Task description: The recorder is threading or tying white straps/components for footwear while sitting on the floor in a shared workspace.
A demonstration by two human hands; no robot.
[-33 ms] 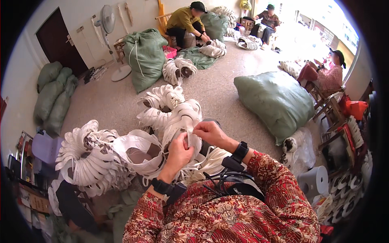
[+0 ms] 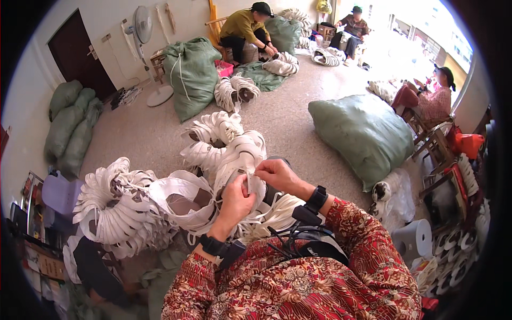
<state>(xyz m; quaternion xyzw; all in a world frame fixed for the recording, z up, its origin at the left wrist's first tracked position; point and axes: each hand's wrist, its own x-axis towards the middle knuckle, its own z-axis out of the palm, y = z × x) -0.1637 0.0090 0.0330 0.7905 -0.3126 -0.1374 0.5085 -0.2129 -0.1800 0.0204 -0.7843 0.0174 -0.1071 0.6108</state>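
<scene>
In front of my body, my left hand (image 2: 238, 198) is closed on the edge of a white shoe upper (image 2: 258, 190), thumb on top. My right hand (image 2: 279, 176) pinches a thin white lace at that upper, close to the left fingertips. Just beyond, a row of nested white shoe uppers (image 2: 242, 150) curves away from me. Left of my left hand lies another white upper (image 2: 166, 192), its greyish-brown lining showing. A bundle of loose white laces (image 2: 278, 214) spreads below my right hand. My fingers partly hide the pinched lace.
A large heap of strung white uppers (image 2: 114, 205) stands to my left. Stuffed green sacks lie to the right (image 2: 360, 136), ahead (image 2: 188, 77) and far left (image 2: 73, 130). A standing fan (image 2: 142, 26) is by the wall. Three other people sit working farther off.
</scene>
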